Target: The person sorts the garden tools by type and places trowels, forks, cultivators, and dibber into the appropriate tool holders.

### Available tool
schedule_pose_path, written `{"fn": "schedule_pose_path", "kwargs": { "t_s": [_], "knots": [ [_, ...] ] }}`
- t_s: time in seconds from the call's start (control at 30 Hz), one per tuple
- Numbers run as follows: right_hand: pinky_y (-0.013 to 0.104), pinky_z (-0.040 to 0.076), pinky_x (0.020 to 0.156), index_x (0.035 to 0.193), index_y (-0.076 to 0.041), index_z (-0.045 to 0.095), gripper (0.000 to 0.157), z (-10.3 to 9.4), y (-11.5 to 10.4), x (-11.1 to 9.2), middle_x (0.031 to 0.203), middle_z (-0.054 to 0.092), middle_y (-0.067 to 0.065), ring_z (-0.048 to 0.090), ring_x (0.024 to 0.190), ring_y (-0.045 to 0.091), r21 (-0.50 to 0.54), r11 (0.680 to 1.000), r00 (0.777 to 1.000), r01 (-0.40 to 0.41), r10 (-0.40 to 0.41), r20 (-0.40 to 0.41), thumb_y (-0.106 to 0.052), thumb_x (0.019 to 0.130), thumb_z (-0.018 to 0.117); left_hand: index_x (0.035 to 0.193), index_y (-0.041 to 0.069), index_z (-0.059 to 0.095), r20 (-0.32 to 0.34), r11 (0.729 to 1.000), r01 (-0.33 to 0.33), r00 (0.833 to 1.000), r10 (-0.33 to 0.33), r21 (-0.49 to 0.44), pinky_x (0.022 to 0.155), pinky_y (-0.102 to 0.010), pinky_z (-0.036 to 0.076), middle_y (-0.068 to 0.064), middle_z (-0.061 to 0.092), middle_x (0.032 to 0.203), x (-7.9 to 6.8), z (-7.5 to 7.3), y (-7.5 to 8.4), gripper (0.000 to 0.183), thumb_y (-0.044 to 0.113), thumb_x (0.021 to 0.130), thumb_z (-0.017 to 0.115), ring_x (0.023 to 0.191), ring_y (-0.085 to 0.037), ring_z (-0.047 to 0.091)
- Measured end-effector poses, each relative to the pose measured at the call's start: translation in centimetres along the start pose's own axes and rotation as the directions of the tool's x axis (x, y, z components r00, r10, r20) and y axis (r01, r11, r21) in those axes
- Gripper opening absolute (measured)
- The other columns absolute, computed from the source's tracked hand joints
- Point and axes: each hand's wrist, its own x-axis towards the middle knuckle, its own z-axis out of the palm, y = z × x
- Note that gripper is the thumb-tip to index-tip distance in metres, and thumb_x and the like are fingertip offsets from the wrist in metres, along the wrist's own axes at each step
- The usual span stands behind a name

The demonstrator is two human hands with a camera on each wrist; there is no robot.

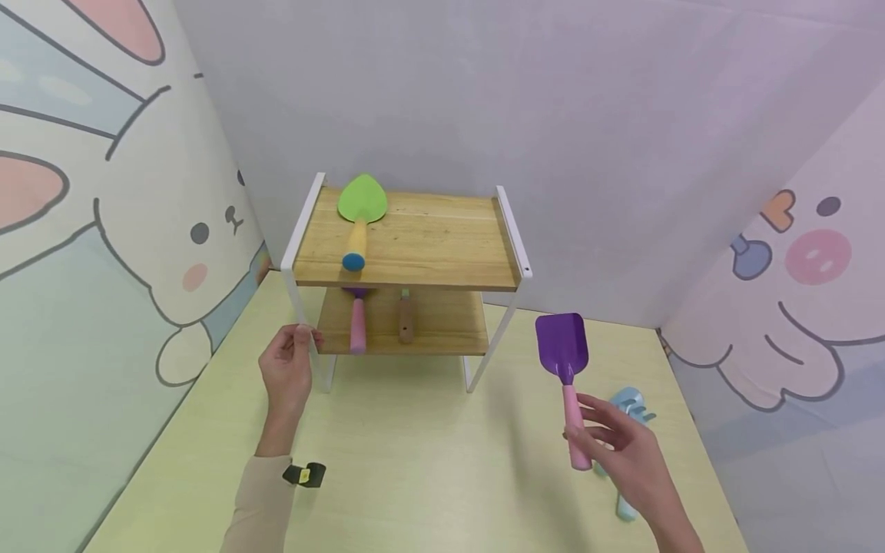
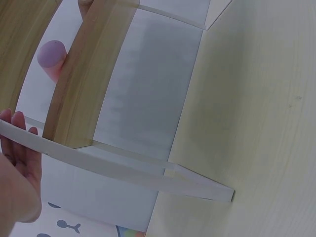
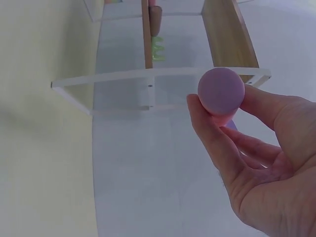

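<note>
My right hand (image 1: 622, 445) pinches the pink handle of a purple toy shovel (image 1: 562, 346), held blade up above the table. In the right wrist view the round handle end (image 3: 220, 91) sits between thumb and fingers. My left hand (image 1: 289, 365) holds the white left leg of a two-tier shelf (image 1: 415, 238), its fingers (image 2: 19, 121) showing behind that leg. On the upper board lies a green trowel (image 1: 362, 200) with a yellow handle and blue end. The lower board holds a pink-handled tool (image 1: 357, 326) and a brown-handled tool (image 1: 406, 319); the upper board hides their heads in the head view.
Light blue toy garden tools (image 1: 628, 403), one with prongs, lie on the table (image 1: 408, 468) at right, partly covered by my right hand. Cartoon-printed walls (image 1: 166, 230) stand on both sides and a plain wall (image 1: 429, 100) rises behind the shelf.
</note>
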Motion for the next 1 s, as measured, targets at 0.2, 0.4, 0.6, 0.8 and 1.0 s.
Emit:
{"fn": "schedule_pose_path", "kwargs": {
  "t_s": [0.2,0.4,0.6,0.8,1.0],
  "knots": [
    [0.031,0.062,0.076,0.138,-0.008,0.061,0.051,0.2,-1.3,-0.6,0.121,0.072,0.002,0.075,0.096,0.014,-0.009,1.0,1.0,0.03,-0.03,0.004,-0.01,0.091,0.079,0.094,-0.026,0.054,0.004,1.0,-0.002,1.0,0.002,-0.011,0.073,-0.018,0.056,0.002,0.071,0.08,0.0,0.0,0.0,0.026,-0.001,0.103,0.057,0.074,-0.01,0.069],
    [0.033,0.063,0.074,0.138,-0.011,0.062,0.051,0.5,-2.5,-0.9,0.123,0.071,-0.002,0.075,0.097,0.013,-0.02,0.997,0.997,0.071,-0.07,0.016,-0.009,0.091,0.08,0.094,-0.025,0.055,0.011,1.0,-0.016,1.0,0.016,-0.015,0.074,-0.018,0.057,0.002,0.071,0.08,0.0,-0.1,0.0,0.026,-0.001,0.103,0.057,0.074,-0.01,0.069],
    [0.033,0.063,0.076,0.137,-0.012,0.064,0.05,0.9,-3.6,-0.8,0.123,0.07,0.002,0.075,0.097,0.015,-0.009,0.994,0.994,0.107,-0.106,0.03,-0.008,0.09,0.08,0.094,-0.025,0.055,0.019,1.0,-0.029,0.999,0.029,-0.012,0.074,-0.018,0.056,0.002,0.071,0.08,0.0,-0.2,-0.1,0.026,-0.002,0.104,0.056,0.074,-0.009,0.069],
    [0.034,0.063,0.075,0.136,-0.014,0.065,0.05,1.3,-4.3,-0.3,0.124,0.07,0.003,0.074,0.099,0.016,0.001,0.99,0.989,0.138,-0.138,0.052,-0.008,0.089,0.081,0.095,-0.024,0.058,0.01,0.999,-0.006,1.0,0.006,0.036,0.074,-0.017,0.056,0.003,0.071,0.079,0.1,-0.3,-0.2,0.025,-0.001,0.104,0.056,0.074,-0.007,0.069],
    [0.035,0.063,0.074,0.135,-0.016,0.066,0.05,1.6,-5.2,0.2,0.124,0.071,0.004,0.074,0.098,0.017,0.012,0.983,0.981,0.181,-0.182,0.075,-0.007,0.089,0.082,0.096,-0.024,0.057,0.013,1.0,-0.006,1.0,0.006,0.02,0.075,-0.017,0.057,0.002,0.071,0.079,0.0,-0.2,-0.1,0.025,0.0,0.104,0.056,0.074,-0.008,0.07]
  ]
}}
